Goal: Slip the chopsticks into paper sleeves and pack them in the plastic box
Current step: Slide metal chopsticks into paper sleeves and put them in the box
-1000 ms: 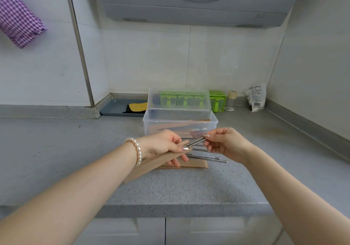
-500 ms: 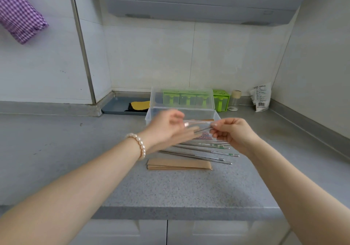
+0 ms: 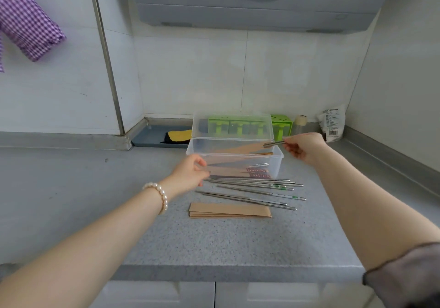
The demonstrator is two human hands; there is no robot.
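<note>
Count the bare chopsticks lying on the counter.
About 7: roughly four bunched just in front of the plastic box, one alone nearer, two beside the paper sleeves. They overlap, so some may be hidden.

Chopsticks [image 3: 252, 189] between box [image 3: 234, 162] and sleeves [image 3: 229, 210]

Grey speckled counter [image 3: 71, 188] bearing clear plastic box [image 3: 277, 164], loose metal chopsticks [image 3: 250, 194], stacked paper sleeves [image 3: 229, 211].

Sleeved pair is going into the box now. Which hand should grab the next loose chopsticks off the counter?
Probably left. The left hand holds nothing and sits right beside the loose chopsticks; the right hand pinches the sleeved pair over the plastic box.
</note>
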